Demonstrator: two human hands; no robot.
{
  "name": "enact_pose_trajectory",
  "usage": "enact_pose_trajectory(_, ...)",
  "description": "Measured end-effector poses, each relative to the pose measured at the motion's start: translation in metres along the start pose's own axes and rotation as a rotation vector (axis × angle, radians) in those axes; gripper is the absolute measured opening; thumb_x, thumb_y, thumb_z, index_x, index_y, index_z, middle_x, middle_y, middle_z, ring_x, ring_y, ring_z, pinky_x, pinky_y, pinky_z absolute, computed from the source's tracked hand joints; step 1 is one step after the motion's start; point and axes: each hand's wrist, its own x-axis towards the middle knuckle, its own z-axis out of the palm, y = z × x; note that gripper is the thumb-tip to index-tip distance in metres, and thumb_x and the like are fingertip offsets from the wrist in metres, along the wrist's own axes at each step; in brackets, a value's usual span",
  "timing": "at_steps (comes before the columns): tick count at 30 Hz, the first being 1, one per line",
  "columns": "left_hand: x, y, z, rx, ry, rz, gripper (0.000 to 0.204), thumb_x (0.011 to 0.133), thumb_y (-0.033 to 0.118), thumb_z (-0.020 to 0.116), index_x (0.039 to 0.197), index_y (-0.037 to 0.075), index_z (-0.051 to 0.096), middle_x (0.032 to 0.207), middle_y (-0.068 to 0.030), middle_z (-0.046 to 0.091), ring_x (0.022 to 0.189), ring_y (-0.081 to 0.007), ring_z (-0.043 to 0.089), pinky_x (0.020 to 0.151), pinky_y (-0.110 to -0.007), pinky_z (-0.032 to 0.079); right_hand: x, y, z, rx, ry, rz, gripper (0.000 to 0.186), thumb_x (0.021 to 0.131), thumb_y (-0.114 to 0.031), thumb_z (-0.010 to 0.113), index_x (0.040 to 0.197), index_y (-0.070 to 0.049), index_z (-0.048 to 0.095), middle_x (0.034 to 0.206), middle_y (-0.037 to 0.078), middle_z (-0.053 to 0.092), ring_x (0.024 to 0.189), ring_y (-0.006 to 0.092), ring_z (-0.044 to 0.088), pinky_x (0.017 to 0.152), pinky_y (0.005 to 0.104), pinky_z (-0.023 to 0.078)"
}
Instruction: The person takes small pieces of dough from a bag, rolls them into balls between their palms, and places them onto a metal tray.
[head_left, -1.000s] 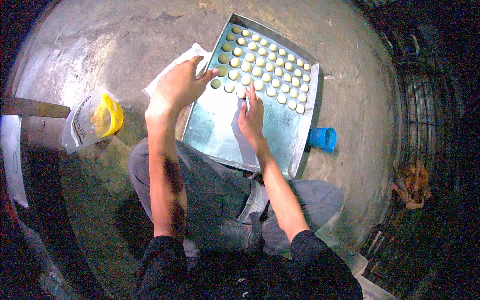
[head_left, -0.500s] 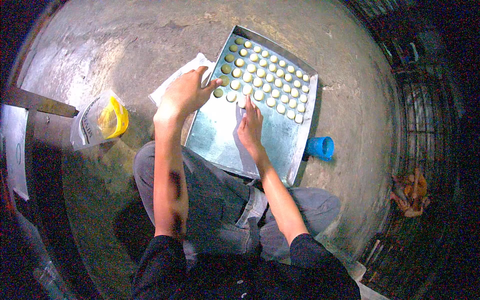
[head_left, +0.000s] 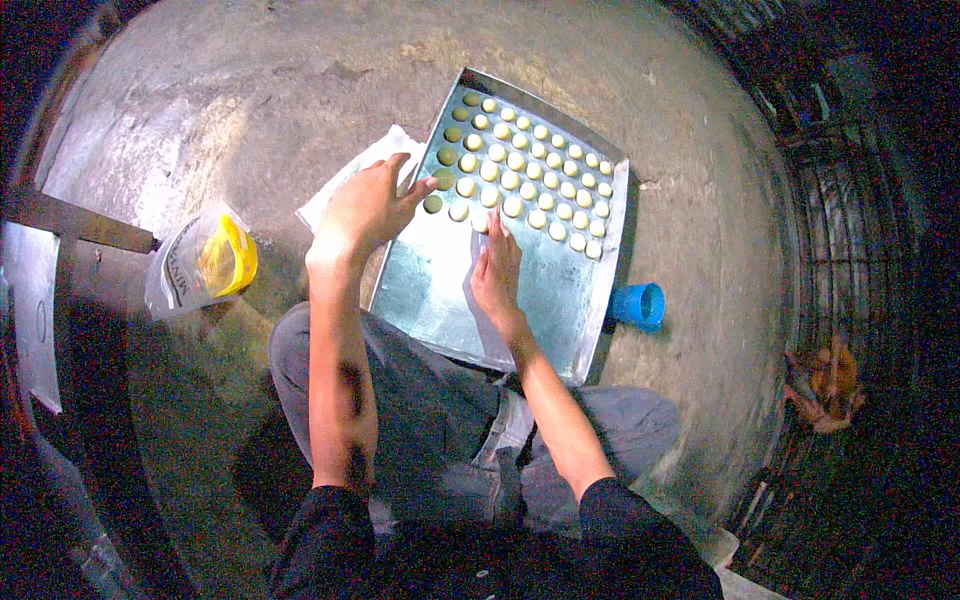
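Observation:
A shallow metal baking tray (head_left: 430,285) lies in front of my crossed legs, with rows of small pale round dough balls (head_left: 512,207) across its far half. My left hand (head_left: 365,205) hovers over the tray's left side, thumb and index finger spread, with nothing seen between them. Its thumb tip is beside the darker, shaded dough balls (head_left: 447,157) of the left column. Low over the tray's middle is my right hand (head_left: 497,275), fingers stretched forward and thumb apart. Its fingertips are at a dough ball in the nearest row, apparently touching it.
A white cloth or paper (head_left: 340,178) lies by the tray's left edge. Farther left sits a clear plastic bag with a yellow part (head_left: 235,255), near a wooden beam (head_left: 85,217). A blue cup (head_left: 638,306) is at the tray's right side, on the concrete floor (head_left: 720,230).
The view has shifted a little, so the tray and floor things sit slightly lower in the picture. Both hands keep nearly the same pose and place over the tray.

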Motion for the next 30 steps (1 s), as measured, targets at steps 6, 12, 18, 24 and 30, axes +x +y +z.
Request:
enact_pose_trajectory(6,0.002,-0.003,0.004,0.011,0.013,0.028,0.063,0.095,0.055,0.057,0.133,0.005,0.057,0.114,-0.0256,0.068,0.109,-0.0407,0.065,0.092,-0.048,0.052,0.006,-0.002,-0.001,0.118,0.136,0.099,0.076,0.092,-0.016,0.060,0.156,-0.001,0.021,0.140,0.025,0.045,0.128,0.0410,0.045,0.108,0.0518,0.033)
enact_pose_trajectory(12,0.000,0.002,0.000,-0.005,-0.005,0.003,0.063,0.094,0.055,0.057,0.131,0.004,0.058,0.112,-0.0266,0.068,0.109,-0.0412,0.065,0.092,-0.048,0.051,0.019,0.004,0.001,0.221,0.186,0.312,0.098,0.076,-0.020,0.079,0.156,-0.007,0.023,0.129,0.022,0.053,0.124,0.0381,0.047,0.109,0.0530,0.030)
enact_pose_trajectory(18,-0.001,0.005,-0.003,-0.005,-0.030,-0.017,0.064,0.094,0.054,0.058,0.133,0.003,0.057,0.115,-0.0277,0.067,0.111,-0.0411,0.064,0.095,-0.047,0.050,0.001,0.003,0.005,0.090,0.203,0.091,0.084,0.089,-0.017,0.066,0.157,-0.002,0.019,0.149,0.024,0.040,0.130,0.0397,0.042,0.109,0.0522,0.031)
enact_pose_trajectory(24,0.001,-0.001,0.001,-0.015,-0.019,0.009,0.066,0.094,0.054,0.059,0.134,0.001,0.057,0.118,-0.0286,0.066,0.114,-0.0410,0.063,0.098,-0.047,0.049,-0.011,-0.011,0.018,-0.044,-0.004,0.114,0.082,0.095,-0.021,0.056,0.157,0.002,0.008,0.159,0.031,0.018,0.146,0.0536,0.014,0.119,0.0638,0.008)
enact_pose_trajectory(30,0.006,-0.007,0.005,-0.028,-0.037,0.016,0.065,0.095,0.052,0.059,0.134,0.001,0.057,0.121,-0.0281,0.065,0.117,-0.0400,0.062,0.100,-0.045,0.048,-0.007,-0.022,0.023,-0.060,-0.001,0.141,0.081,0.101,-0.035,0.047,0.156,0.006,0.004,0.158,0.038,0.012,0.147,0.0553,0.005,0.117,0.0673,0.000)
